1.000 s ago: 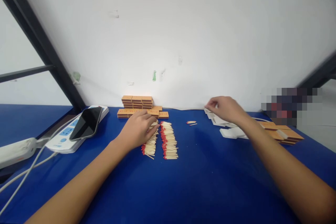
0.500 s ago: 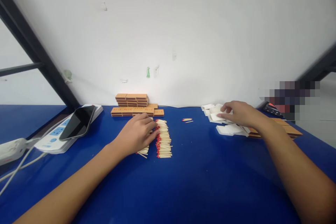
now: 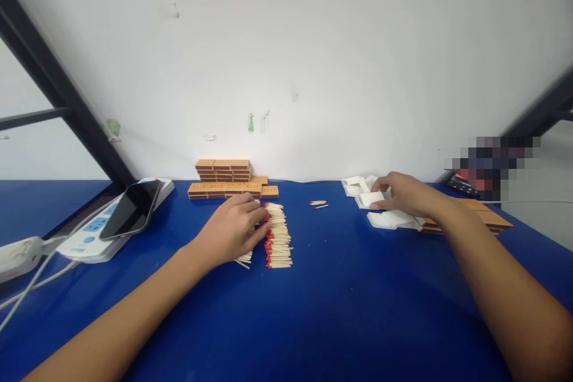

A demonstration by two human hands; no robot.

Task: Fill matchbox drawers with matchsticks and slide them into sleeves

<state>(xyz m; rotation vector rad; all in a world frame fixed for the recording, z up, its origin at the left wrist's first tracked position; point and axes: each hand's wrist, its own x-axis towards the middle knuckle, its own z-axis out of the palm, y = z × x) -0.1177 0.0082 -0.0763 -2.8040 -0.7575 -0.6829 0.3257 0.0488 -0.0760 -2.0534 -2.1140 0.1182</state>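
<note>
My left hand [image 3: 239, 227] is closed over one pile of matches [image 3: 245, 258], its fingers curled and partly hidden underneath. Thumb and index tip reach the red heads of a second pile of matches [image 3: 279, 236], stacked side by side just to the right. At the right of the blue table, my right hand [image 3: 400, 194] pinches a white matchbox tray [image 3: 371, 199] between thumb and fingers. Other white trays [image 3: 388, 219] lie loosely around that hand, some overlapping. Beneath my right wrist are orange matchbox sleeves [image 3: 486, 213].
Orange matchboxes [image 3: 224, 171] stand in stacked rows against the wall. A few loose matches [image 3: 318, 203] lie mid-table. On the left, a phone [image 3: 131, 209] rests on a white power strip [image 3: 87, 245] with cables. Dark metal posts [image 3: 67, 89] flank the table [image 3: 304, 322].
My right hand's thumb and fingers have closed on a white matchbox tray, which now shows tilted between them. My left hand stays on the matches. The view has shifted slightly.
</note>
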